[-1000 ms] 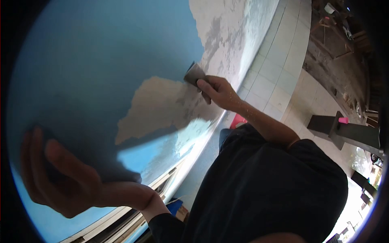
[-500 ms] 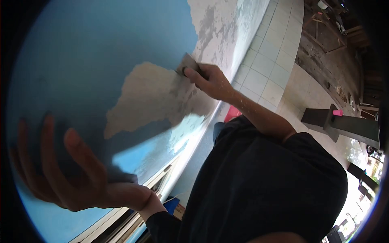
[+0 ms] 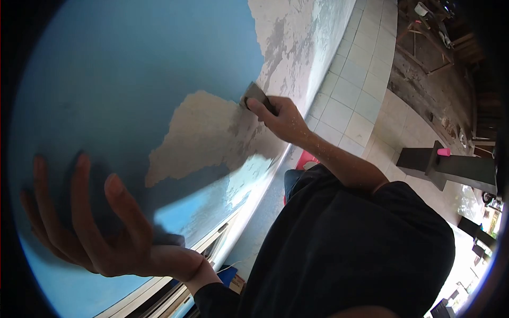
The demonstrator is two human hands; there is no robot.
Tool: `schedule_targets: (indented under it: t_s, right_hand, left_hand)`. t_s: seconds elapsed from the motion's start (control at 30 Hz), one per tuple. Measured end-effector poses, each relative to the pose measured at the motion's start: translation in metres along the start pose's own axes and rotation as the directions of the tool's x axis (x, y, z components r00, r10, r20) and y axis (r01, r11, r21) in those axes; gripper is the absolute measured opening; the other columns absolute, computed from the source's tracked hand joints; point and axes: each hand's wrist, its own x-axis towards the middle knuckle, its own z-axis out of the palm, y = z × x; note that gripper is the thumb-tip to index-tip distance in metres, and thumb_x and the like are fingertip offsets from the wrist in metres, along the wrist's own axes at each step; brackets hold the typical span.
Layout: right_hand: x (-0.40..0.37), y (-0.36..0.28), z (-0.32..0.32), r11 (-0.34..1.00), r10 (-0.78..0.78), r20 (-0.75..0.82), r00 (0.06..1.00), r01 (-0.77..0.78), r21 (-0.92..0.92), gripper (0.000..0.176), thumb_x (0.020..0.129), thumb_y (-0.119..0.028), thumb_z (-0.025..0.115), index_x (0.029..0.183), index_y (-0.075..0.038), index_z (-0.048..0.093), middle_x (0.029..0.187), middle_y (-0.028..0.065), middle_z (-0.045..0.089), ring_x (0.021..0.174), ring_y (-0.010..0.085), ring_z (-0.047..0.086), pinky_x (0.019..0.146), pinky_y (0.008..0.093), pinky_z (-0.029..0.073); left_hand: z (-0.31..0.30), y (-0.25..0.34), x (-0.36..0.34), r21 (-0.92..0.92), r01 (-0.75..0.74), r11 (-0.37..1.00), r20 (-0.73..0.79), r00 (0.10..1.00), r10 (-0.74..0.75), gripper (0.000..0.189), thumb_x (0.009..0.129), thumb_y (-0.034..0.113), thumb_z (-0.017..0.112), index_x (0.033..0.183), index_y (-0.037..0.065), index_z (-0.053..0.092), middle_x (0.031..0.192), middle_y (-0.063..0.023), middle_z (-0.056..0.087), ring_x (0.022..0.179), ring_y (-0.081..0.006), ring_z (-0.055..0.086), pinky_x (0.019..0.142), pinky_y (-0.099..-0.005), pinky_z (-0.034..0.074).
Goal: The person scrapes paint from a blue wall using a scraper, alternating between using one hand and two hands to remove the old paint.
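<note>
My right hand (image 3: 278, 114) is closed around a scraper (image 3: 253, 93), a flat grey blade with a dark handle. Its blade lies against the blue painted wall (image 3: 159, 53), right at the edge where paint gives way to a bare pale patch (image 3: 199, 132). More stripped, mottled surface (image 3: 286, 42) runs along the wall beyond the scraper. My left hand (image 3: 101, 228) has its fingers spread, with the fingertips at the blue paint on the lower left. Nothing shows in that hand. Part of the handle is hidden inside my right fist.
A window frame (image 3: 212, 238) runs along the wall below the bare patch. Pale floor tiles (image 3: 344, 90) stretch off to the right. Dark posts (image 3: 450, 168) carry a pink cup (image 3: 444, 152). Something red (image 3: 305, 160) and a blue item (image 3: 227, 275) sit near my body.
The whole view has shifted slightly, so the wall and both hands appear a little further right. The scraper stays near the paint edge, and my left hand remains spread at the wall.
</note>
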Motion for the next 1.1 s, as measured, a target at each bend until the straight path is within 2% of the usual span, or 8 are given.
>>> schedule_targets:
  t_s: [0.27,0.37,0.47,0.67,0.7,0.83,0.93,1.1]
  right_hand:
    - [0.002,-0.003,-0.004,0.999,-0.017,0.034,0.999,0.018,-0.039,0.055,0.086,-0.049,0.057,0.070,0.004,0.060,0.055,0.0044,0.052,0.053,0.0110,0.048,0.050,0.0298,0.040]
    - [0.003,0.000,-0.003,1.000,-0.027,0.038,0.999,0.027,-0.014,0.054,0.087,-0.049,0.056,0.071,0.003,0.060,0.055,0.0042,0.052,0.053,0.0111,0.048,0.050,0.0297,0.041]
    - [0.001,0.015,0.000,0.999,-0.038,0.039,0.999,0.037,0.023,0.053,0.087,-0.048,0.056,0.071,0.002,0.060,0.054,0.0029,0.051,0.053,0.0102,0.047,0.050,0.0288,0.040]
    - [-0.002,-0.009,-0.002,0.995,0.064,0.081,0.995,-0.070,0.071,0.047,0.088,-0.044,0.058,0.068,-0.002,0.057,0.055,-0.0020,0.048,0.053,0.0055,0.044,0.049,0.0236,0.037]
    - [0.000,0.001,-0.002,0.995,0.054,0.089,0.995,-0.062,0.084,0.046,0.088,-0.043,0.058,0.068,-0.001,0.057,0.055,-0.0019,0.048,0.052,0.0055,0.044,0.049,0.0234,0.037]
    - [0.001,0.011,0.005,0.981,0.016,0.072,0.997,-0.030,0.193,0.041,0.088,-0.039,0.060,0.068,-0.004,0.053,0.053,-0.0045,0.045,0.044,0.0022,0.038,0.039,0.0187,0.028]
    - [-0.001,-0.008,0.006,0.984,0.007,0.058,0.998,-0.018,0.178,0.040,0.089,-0.038,0.059,0.067,-0.005,0.050,0.052,-0.0053,0.042,0.042,0.0014,0.036,0.037,0.0184,0.025]
    - [-0.001,-0.005,0.008,0.982,0.011,0.069,0.998,-0.024,0.188,0.040,0.089,-0.037,0.059,0.067,-0.005,0.050,0.051,-0.0058,0.041,0.041,0.0010,0.035,0.036,0.0182,0.025]
  left_hand:
    - [0.006,0.002,-0.005,-0.033,0.013,0.999,-0.127,0.992,-0.017,0.020,0.086,0.026,0.063,0.099,0.013,0.068,0.109,-0.0059,0.064,0.110,-0.0278,0.055,0.096,-0.0449,0.041]
    - [0.011,0.019,-0.025,0.001,0.133,0.991,-0.165,0.978,-0.131,0.022,0.085,0.027,0.064,0.102,0.013,0.066,0.118,-0.0077,0.059,0.118,-0.0288,0.048,0.099,-0.0451,0.038]
    - [0.018,0.056,-0.062,0.083,0.401,0.912,-0.173,0.907,-0.383,0.039,0.081,0.037,0.066,0.112,0.014,0.063,0.132,-0.0110,0.048,0.130,-0.0294,0.034,0.105,-0.0481,0.028]
    - [0.032,0.144,-0.173,0.244,0.698,0.674,0.120,0.668,-0.735,0.090,0.071,0.056,0.066,0.143,0.017,0.028,0.150,-0.0216,0.001,0.138,-0.0387,-0.010,0.100,-0.0671,-0.004]
    - [0.030,0.154,-0.188,0.259,0.684,0.682,0.242,0.637,-0.732,0.101,0.071,0.058,0.066,0.147,0.020,0.011,0.146,-0.0263,-0.017,0.132,-0.0480,-0.020,0.091,-0.0745,-0.008]
    - [0.019,0.174,-0.218,0.265,0.706,0.657,0.415,0.531,-0.739,0.109,0.071,0.060,0.065,0.145,0.026,-0.007,0.138,-0.0337,-0.028,0.120,-0.0614,-0.027,0.085,-0.0779,-0.010]
    - [0.023,0.179,-0.221,0.255,0.756,0.603,0.441,0.464,-0.768,0.112,0.072,0.060,0.065,0.143,0.026,-0.014,0.133,-0.0376,-0.033,0.116,-0.0631,-0.031,0.083,-0.0784,-0.012]
    - [0.021,0.179,-0.214,0.318,0.688,0.652,0.442,0.501,-0.744,0.120,0.071,0.060,0.066,0.140,0.022,-0.024,0.128,-0.0457,-0.029,0.117,-0.0655,-0.026,0.085,-0.0779,-0.008]
